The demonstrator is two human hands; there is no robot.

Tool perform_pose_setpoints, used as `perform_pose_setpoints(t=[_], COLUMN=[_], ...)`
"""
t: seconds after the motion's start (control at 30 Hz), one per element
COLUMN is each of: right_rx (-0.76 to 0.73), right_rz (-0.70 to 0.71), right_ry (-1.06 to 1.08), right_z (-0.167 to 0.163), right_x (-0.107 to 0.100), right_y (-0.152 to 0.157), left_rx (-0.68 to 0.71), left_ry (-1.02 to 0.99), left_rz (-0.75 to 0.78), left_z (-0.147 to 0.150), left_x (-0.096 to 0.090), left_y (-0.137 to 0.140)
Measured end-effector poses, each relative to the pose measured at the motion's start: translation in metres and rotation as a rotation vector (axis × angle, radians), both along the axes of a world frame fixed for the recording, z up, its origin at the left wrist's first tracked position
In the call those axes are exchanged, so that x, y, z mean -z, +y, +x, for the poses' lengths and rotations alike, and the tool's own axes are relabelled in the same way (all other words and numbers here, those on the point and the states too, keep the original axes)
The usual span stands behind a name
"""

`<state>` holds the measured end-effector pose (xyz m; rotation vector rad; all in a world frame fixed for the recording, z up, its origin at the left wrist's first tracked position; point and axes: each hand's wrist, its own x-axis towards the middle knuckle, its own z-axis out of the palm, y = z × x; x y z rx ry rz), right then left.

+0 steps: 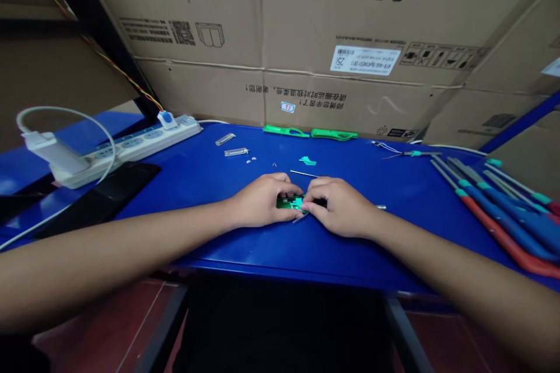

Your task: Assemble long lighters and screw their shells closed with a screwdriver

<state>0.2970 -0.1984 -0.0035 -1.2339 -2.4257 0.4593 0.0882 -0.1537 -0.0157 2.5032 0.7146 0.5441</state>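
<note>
Between my hands, low over the blue table, is a bright green plastic casing (284,205) with a teal piece (298,201) on it. My left hand (265,201) closes around the casing's left end, thumb on the near side and fingers on the far side. At the other end my right hand (339,205) is pinched against the teal piece; its fingertips hide what they grip. A thin clear strip (300,219) shows below the fingers. Just beyond my right hand lies a thin metal rod (303,173), partly covered by it. Another teal piece (307,160) rests farther back.
Two green casings (286,131) (333,134) lie along the cardboard wall (297,29). Clear plastic pieces (236,152) and tiny pale bits (250,161) are behind my left hand. A power strip (131,148) stands left; several blue and red-handled tools (503,210) lie right.
</note>
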Motion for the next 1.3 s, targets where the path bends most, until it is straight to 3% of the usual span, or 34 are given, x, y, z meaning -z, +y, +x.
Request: perform_pose_setpoints(t=[0.4,0.57,0.77,1.1,1.3], right_rx=[-0.004,-0.126,-0.237,-0.217,-0.229], right_rz=[0.023,0.018,0.039,0.055,0.070], right_ry=[0.033,0.016,-0.072,-0.068,-0.065], right_z=[0.028,0.045,0.043,0.040,0.041], right_x=[-0.012,-0.017,-0.011,-0.008,-0.005], right_y=[-0.003,-0.004,-0.006,-0.005,-0.004], left_rx=[0.062,0.078,0.155,0.098,0.081], left_ry=[-0.030,-0.045,0.039,-0.020,-0.005], left_rz=[0.027,0.054,0.169,0.092,0.129], left_z=[-0.006,-0.011,-0.010,-0.009,-0.010], left_x=[-0.007,-0.016,-0.013,-0.016,-0.015], left_y=[-0.001,-0.003,-0.009,-0.007,-0.007])
